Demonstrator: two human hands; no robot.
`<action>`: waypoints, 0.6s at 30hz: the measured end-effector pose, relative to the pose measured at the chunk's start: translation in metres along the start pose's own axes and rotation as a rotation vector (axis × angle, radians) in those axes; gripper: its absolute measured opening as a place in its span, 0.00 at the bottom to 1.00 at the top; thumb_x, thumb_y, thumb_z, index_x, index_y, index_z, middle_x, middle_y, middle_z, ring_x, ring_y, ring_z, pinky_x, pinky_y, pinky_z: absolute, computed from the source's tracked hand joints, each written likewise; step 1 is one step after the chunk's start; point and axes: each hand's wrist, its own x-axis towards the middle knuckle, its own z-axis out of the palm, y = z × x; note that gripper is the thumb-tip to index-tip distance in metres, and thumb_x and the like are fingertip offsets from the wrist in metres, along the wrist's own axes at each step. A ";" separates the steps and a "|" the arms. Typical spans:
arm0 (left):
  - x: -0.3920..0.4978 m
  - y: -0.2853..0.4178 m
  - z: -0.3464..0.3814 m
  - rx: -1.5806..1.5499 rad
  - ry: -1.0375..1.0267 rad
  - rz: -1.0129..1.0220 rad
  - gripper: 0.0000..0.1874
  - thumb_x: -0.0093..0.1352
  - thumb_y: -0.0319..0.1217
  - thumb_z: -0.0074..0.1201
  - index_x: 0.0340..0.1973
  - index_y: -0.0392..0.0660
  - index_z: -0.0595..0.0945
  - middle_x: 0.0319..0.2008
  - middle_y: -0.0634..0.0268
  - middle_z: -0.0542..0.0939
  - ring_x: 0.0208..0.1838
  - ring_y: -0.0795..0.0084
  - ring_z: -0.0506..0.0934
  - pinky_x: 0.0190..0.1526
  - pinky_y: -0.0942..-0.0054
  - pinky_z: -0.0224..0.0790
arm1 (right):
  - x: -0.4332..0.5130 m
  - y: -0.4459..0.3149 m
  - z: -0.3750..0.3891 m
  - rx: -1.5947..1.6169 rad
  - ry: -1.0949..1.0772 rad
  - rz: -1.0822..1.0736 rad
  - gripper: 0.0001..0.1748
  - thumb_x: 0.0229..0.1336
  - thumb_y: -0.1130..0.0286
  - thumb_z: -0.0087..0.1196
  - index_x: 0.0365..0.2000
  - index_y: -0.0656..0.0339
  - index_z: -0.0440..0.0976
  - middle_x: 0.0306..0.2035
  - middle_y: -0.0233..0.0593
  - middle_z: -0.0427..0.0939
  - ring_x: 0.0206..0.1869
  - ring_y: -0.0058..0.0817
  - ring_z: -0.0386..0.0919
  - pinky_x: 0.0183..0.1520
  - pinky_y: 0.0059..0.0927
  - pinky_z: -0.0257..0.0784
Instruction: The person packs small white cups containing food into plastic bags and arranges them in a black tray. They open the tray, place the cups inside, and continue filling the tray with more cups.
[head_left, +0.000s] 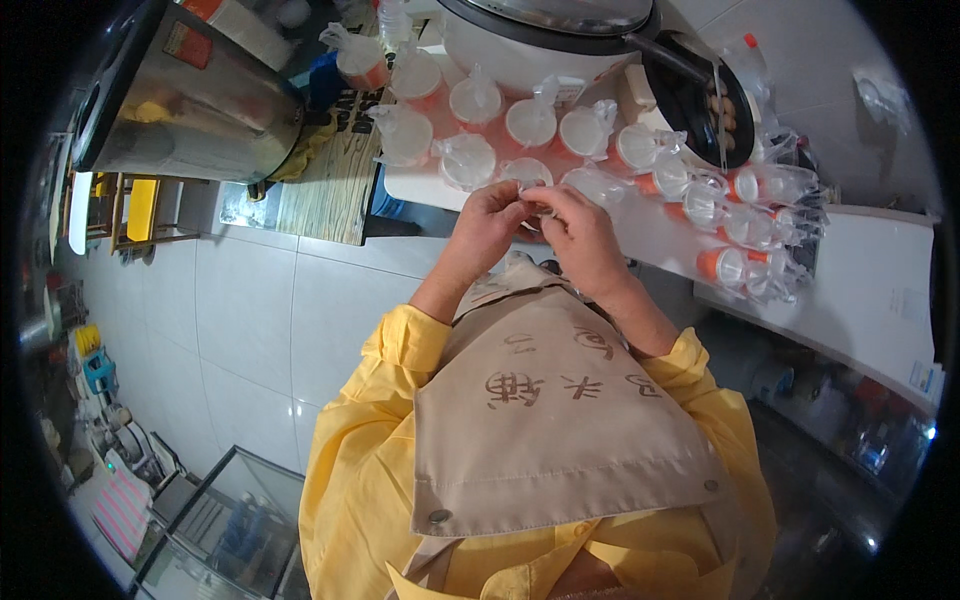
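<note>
Both my hands meet over the front edge of the white table (442, 191). My left hand (491, 225) and my right hand (574, 229) pinch the top of a clear plastic bag (529, 185) between their fingertips. Just beyond the fingers stands a lidded cup (526, 172), partly covered by them. Around it are several more lidded cups in clear bags, such as one bagged cup (466, 162) on the left and another (531, 121) behind. On the right, several bagged orange cups (731, 266) lie tilted or on their sides.
A large white cooker (525, 56) stands behind the cups, beside a black pan (697, 97) holding brown round items. At the left, a big metal container (202, 97) stands by a wooden-patterned board (322, 187). A glass-topped stand (232, 517) is at the lower left.
</note>
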 end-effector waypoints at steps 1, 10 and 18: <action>0.002 -0.002 -0.002 0.003 -0.007 0.000 0.11 0.75 0.26 0.47 0.45 0.32 0.80 0.40 0.59 0.84 0.42 0.71 0.83 0.41 0.74 0.80 | 0.001 0.000 0.001 0.062 0.039 0.109 0.15 0.64 0.78 0.51 0.50 0.64 0.77 0.42 0.40 0.82 0.36 0.29 0.83 0.34 0.30 0.77; 0.008 -0.008 -0.002 0.138 0.042 0.066 0.11 0.78 0.28 0.45 0.47 0.35 0.79 0.37 0.60 0.85 0.35 0.73 0.81 0.37 0.74 0.77 | 0.024 0.020 0.006 0.549 -0.048 0.704 0.10 0.67 0.66 0.57 0.40 0.63 0.79 0.29 0.29 0.79 0.20 0.12 0.70 0.18 0.16 0.59; 0.011 -0.016 -0.001 0.324 0.194 0.133 0.12 0.78 0.30 0.49 0.43 0.31 0.78 0.33 0.54 0.83 0.33 0.69 0.80 0.35 0.69 0.73 | 0.023 0.040 0.019 0.880 0.091 0.752 0.07 0.65 0.67 0.59 0.33 0.60 0.78 0.25 0.27 0.77 0.20 0.12 0.69 0.19 0.17 0.58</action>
